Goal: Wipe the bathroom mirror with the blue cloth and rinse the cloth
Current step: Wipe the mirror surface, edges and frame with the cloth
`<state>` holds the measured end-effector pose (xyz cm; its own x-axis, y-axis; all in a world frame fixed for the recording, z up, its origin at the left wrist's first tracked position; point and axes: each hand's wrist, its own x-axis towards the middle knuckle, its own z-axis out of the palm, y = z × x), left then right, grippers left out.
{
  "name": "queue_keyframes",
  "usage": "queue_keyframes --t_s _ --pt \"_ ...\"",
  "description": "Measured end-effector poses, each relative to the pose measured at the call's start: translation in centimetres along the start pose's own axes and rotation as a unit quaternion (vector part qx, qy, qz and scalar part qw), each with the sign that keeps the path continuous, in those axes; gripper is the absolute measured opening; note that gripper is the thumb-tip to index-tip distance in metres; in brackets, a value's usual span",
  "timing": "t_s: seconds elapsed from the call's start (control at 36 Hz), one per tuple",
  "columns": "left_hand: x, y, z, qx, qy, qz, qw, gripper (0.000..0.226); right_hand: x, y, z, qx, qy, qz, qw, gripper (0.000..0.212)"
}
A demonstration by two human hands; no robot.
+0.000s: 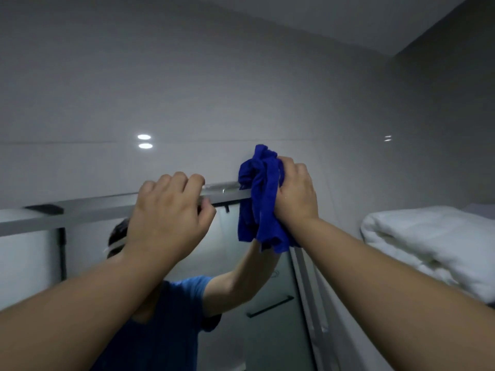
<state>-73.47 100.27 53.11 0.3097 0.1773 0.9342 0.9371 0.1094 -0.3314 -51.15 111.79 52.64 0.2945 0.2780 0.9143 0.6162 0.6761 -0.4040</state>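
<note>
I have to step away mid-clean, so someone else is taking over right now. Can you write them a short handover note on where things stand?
Right hand: closed on the bunched blue cloth, pressing it at the mirror's top right corner.
Left hand: gripping the mirror's top edge, fingers hooked over it.
White folded towels sit on the right; leave them.
Done: wiping is under way at the top edge; how much glass is already clean cannot be told.
Left: wipe the rest of the mirror, then rinse the cloth. No sink is in view.

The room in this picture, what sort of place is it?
Most likely a bathroom. A framed mirror hangs on a glossy tiled wall, folded white towels sit to the right, and the right hand presses a blue cloth against the mirror's top corner.
</note>
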Motion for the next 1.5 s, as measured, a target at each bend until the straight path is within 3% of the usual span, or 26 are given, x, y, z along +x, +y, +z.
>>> queue_keyframes --t_s 0.25,0.42,0.56,0.67,0.83,0.97,1.14,1.25,1.39,1.44,1.5 --pt "-0.2 -0.2 0.2 0.015 0.000 0.015 1.000 0.040 -0.7 -0.5 0.6 0.044 0.045 0.069 0.996 0.033" --pt "-0.3 -0.3 0.6 0.013 0.031 0.023 0.999 0.040 -2.6 0.8 0.2 0.105 0.083 0.191 0.972 0.031" --pt "-2.4 1.3 -0.4 -0.037 0.006 0.065 0.997 0.052 -9.3 3.2 0.0 0.093 0.078 0.198 0.973 0.048" --pt "-7.5 4.8 1.3 -0.013 -0.065 0.154 0.986 0.062 -15.3 6.4 0.3 0.026 0.071 0.195 0.978 0.027" --pt "-10.3 7.2 2.4 0.033 -0.103 0.130 0.986 0.079 -24.5 10.4 0.3 -0.140 0.019 0.201 0.969 0.036" --pt "-10.4 7.2 2.4 0.049 -0.096 0.134 0.985 0.079 -30.8 12.5 -0.7 -0.171 -0.015 0.218 0.961 0.029" --pt "-10.6 7.5 2.2 0.050 -0.099 0.137 0.984 0.079 -39.2 14.3 -2.3 -0.115 -0.094 0.333 0.931 0.035" --pt "-10.4 7.6 2.0 0.052 -0.097 0.138 0.984 0.080 -45.4 14.9 -4.4 -0.023 -0.108 0.463 0.880 0.025" --pt "-10.4 7.7 2.2 0.059 -0.089 0.137 0.985 0.081 -47.7 15.9 -4.0 0.000 -0.080 0.547 0.833 0.043" --pt "-10.4 7.7 2.2 0.061 -0.090 0.138 0.984 0.081 -45.4 14.9 -3.5 -0.016 -0.065 0.529 0.846 0.039" --pt "-10.4 7.6 2.2 0.060 -0.089 0.139 0.984 0.081 -42.5 13.8 -2.7 -0.044 -0.049 0.484 0.873 0.058"
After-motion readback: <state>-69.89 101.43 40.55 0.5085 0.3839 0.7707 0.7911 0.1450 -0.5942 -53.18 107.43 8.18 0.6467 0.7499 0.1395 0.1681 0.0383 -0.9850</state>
